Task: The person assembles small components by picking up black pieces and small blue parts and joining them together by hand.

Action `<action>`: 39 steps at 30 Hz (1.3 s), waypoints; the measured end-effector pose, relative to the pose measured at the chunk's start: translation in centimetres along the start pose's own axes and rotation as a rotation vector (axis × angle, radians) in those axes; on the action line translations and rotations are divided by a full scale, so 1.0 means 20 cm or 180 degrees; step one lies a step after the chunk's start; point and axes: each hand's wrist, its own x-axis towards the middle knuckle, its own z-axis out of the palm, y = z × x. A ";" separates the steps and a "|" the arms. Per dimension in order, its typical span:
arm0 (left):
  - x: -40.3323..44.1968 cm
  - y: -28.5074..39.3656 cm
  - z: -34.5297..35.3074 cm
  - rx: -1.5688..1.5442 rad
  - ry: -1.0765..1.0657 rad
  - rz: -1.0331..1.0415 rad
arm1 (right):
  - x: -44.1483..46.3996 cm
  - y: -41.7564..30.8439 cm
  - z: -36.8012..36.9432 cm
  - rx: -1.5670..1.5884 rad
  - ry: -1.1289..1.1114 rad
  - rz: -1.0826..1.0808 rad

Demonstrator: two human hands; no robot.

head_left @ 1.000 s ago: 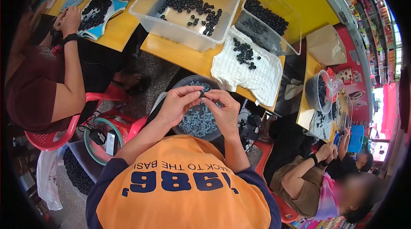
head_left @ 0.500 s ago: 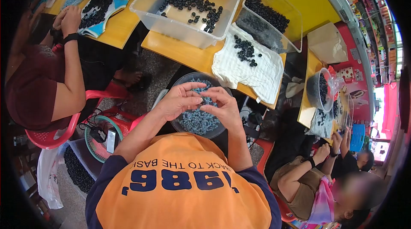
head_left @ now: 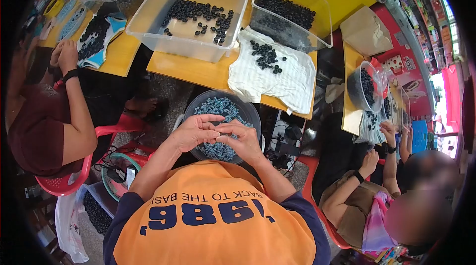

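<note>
Above a round dark bowl [head_left: 248,114] of small blue-grey pieces, my left hand [head_left: 194,132] and my right hand [head_left: 241,138] meet with their fingertips pinched together. Whatever lies between the fingertips is too small or hidden to make out. Beyond the bowl, a white cloth [head_left: 243,79] lies on the yellow table [head_left: 171,69], with a loose group of small black round pieces [head_left: 267,57] on it. A large clear bin [head_left: 144,31] with more black pieces stands to the left of the cloth.
A second clear bin [head_left: 325,37] of black pieces stands behind the cloth. At the left sits a person in a dark red shirt [head_left: 42,131]; people sit at the right by another table [head_left: 351,111] with a clear tub [head_left: 354,86]. A teal basket [head_left: 110,185] is low at left.
My hands have come together from slightly apart at the fingertips. The view has shifted, so the bins and cloth appear further left. A person at the right has raised a hand.
</note>
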 end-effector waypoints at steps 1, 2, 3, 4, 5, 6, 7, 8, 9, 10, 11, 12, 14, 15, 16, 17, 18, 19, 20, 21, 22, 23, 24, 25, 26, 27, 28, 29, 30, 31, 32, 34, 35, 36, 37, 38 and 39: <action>0.01 0.00 0.01 0.0008 0.0035 -0.0016 | 0.00 0.01 -0.01 0.0097 -0.0017 0.0148; 0.02 0.01 0.02 0.0032 0.0023 -0.0024 | 0.00 0.02 -0.02 0.0101 0.0009 0.0139; 0.04 0.02 0.05 0.0058 0.0158 0.0010 | 0.01 0.03 -0.03 0.0188 0.0080 0.0037; 0.05 0.04 0.07 0.0086 0.0289 0.0048 | 0.02 0.03 -0.05 0.0271 0.0152 -0.0069; 0.07 0.06 0.08 0.0116 0.0264 0.0046 | 0.04 0.02 -0.08 0.0244 0.0201 -0.0178; 0.09 0.11 0.08 0.0218 0.0266 0.0286 | 0.06 0.02 -0.11 0.0318 0.0375 -0.0357; 0.11 0.16 0.09 0.0313 0.0266 0.0529 | 0.08 0.02 -0.17 0.0395 0.0560 -0.0234; 0.13 0.24 0.09 0.0484 0.0376 0.0871 | 0.11 0.03 -0.25 0.0475 0.0742 -0.0112; 0.14 0.34 0.10 0.0647 0.0654 0.1166 | 0.15 0.07 -0.33 0.0384 0.1179 0.0043; 0.15 0.46 0.10 0.0571 0.0911 0.1246 | 0.20 0.14 -0.42 0.0295 0.1614 0.0202; 0.17 0.56 0.08 0.1004 0.1042 0.1868 | 0.26 0.23 -0.53 0.0191 0.1828 0.0185; 0.17 0.69 0.12 0.1102 0.1075 0.2269 | 0.32 0.31 -0.62 0.0090 0.2045 0.0167; 0.21 0.89 0.08 0.1851 0.1385 0.2544 | 0.40 0.39 -0.73 -0.0762 0.2225 -0.0012; 0.24 0.95 0.07 0.2240 0.1469 0.2703 | 0.42 0.43 -0.76 -0.1617 0.2362 -0.0160; 0.27 0.98 0.05 0.2628 0.1554 0.2859 | 0.44 0.48 -0.77 -0.1617 0.2378 -0.0177; 0.28 0.97 0.04 0.2632 0.1544 0.2885 | 0.47 0.53 -0.78 -0.1909 0.2146 -0.0282; 0.29 0.94 0.02 0.2861 0.1564 0.2968 | 0.49 0.56 -0.80 -0.2199 0.1908 -0.0382; 0.27 0.91 0.03 0.3088 0.1590 0.3033 | 0.49 0.56 -0.79 -0.2323 0.1947 -0.0469; 0.26 0.86 0.04 0.3081 0.1596 0.3024 | 0.49 0.56 -0.79 -0.2325 0.1937 -0.0463; 0.23 0.78 0.09 0.2922 0.1479 0.2888 | 0.49 0.57 -0.78 -0.2282 0.1998 -0.0398; 0.21 0.70 0.13 0.2757 0.1369 0.2751 | 0.48 0.59 -0.78 -0.2241 0.2051 -0.0333; 0.21 0.62 0.11 0.2581 0.1369 0.2673 | 0.47 0.61 -0.78 -0.2244 0.2022 -0.0322; 0.22 0.53 0.10 0.2405 0.1366 0.2603 | 0.46 0.62 -0.78 -0.2173 0.2030 -0.0323; 0.20 0.46 0.10 0.2399 0.1353 0.2546 | 0.45 0.62 -0.77 -0.2104 0.2041 -0.0328; 0.19 0.40 0.11 0.2397 0.1333 0.2490 | 0.45 0.62 -0.77 -0.2111 0.2028 -0.0327; 0.19 0.33 0.12 0.2115 0.1348 0.2369 | 0.45 0.60 -0.77 -0.2165 0.2033 -0.0400; 0.19 0.29 0.12 0.2195 0.1340 0.2275 | 0.44 0.59 -0.77 -0.2221 0.2043 -0.0469; 0.18 0.24 0.13 0.2163 0.1288 0.2197 | 0.44 0.60 -0.77 -0.2230 0.2044 -0.0463; 0.18 0.20 0.13 0.2131 0.1240 0.2121 | 0.45 0.60 -0.77 -0.2206 0.2015 -0.0472; 0.18 0.17 0.14 0.2124 0.1241 0.2127 | 0.46 0.60 -0.77 -0.2180 0.1982 -0.0487; 0.17 0.15 0.16 0.2107 0.1201 0.2083 | 0.46 0.60 -0.77 -0.2185 0.1971 -0.0496; 0.16 0.11 0.17 0.2080 0.1185 0.2061 | 0.45 0.55 -0.76 -0.2029 0.2097 -0.0129; 0.15 0.10 0.17 0.2125 0.1194 0.2030 | 0.45 0.53 -0.74 -0.2030 0.2074 -0.0151; 0.15 0.10 0.17 0.2167 0.1205 0.1992 | 0.43 0.50 -0.72 -0.1203 0.2136 -0.0016; 0.14 0.10 0.18 0.2215 0.1205 0.2074 | 0.40 0.46 -0.69 -0.0376 0.2172 0.0131; 0.13 0.10 0.19 0.2198 0.1227 0.2073 | 0.37 0.43 -0.65 -0.0380 0.2146 0.0136; 0.13 0.10 0.20 0.2056 0.1199 0.2030 | 0.33 0.38 -0.59 0.0396 0.1961 0.0113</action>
